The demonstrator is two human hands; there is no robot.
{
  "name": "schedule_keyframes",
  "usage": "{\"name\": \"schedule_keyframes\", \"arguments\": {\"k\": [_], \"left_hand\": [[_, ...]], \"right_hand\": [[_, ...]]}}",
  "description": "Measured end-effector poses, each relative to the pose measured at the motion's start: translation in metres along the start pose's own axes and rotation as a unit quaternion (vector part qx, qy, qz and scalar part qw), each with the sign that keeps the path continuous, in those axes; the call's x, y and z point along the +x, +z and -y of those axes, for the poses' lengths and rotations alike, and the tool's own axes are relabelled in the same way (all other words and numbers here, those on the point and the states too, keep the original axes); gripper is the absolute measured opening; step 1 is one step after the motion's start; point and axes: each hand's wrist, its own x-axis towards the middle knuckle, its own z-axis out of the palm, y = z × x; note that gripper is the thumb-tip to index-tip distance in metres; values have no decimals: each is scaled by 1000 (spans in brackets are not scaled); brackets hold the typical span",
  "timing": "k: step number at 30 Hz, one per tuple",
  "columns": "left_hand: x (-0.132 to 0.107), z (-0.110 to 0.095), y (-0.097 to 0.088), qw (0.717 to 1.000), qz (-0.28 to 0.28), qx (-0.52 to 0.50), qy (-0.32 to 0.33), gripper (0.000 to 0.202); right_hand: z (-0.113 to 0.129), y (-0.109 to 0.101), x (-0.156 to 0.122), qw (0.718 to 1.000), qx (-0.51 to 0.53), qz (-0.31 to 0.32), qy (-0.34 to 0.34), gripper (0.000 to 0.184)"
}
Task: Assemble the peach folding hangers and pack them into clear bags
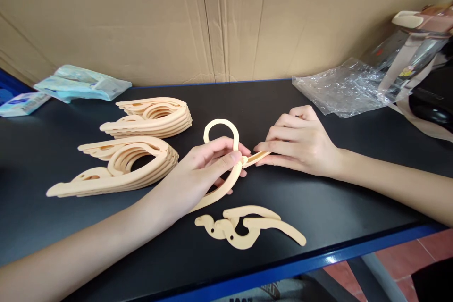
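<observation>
My left hand (208, 167) is closed round a peach plastic hanger piece (221, 127) with a round hook, pinching it near its joint at the middle of the black table (53, 146). My right hand (300, 144) lies over a second thin arm piece (258, 156), fingers pressed together on it where it meets the joint. In front of my hands lie two loose curved peach pieces (247, 231). Two stacks of folded peach hangers (116, 167) (152, 117) rest to the left.
A crumpled clear plastic bag (339, 89) lies at the right rear, beside a glass jug with a beige lid (414, 52). Light-blue packets (81, 84) sit at the left rear. A cardboard wall stands behind. The table's blue front edge (354, 250) is close.
</observation>
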Motion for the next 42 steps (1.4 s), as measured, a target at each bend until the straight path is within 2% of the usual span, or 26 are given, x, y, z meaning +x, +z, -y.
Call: {"name": "schedule_keyframes", "arguments": {"k": [13, 22, 31, 37, 42], "left_hand": [[1, 1, -2, 996, -23, -76, -27, 16], [1, 0, -1, 997, -28, -70, -34, 17], [1, 1, -2, 998, -41, -35, -23, 19], [1, 0, -1, 998, -43, -50, -18, 16], [2, 1, -3, 999, -24, -32, -22, 18]], "right_hand": [[-2, 2, -1, 1000, -20, -6, 19, 24], [-2, 0, -2, 999, -37, -8, 11, 26], [-2, 0, -1, 1000, -6, -10, 7, 25], [-1, -1, 0, 1000, 16, 5, 13, 29], [-2, -1, 0, 999, 38, 10, 9, 28]]}}
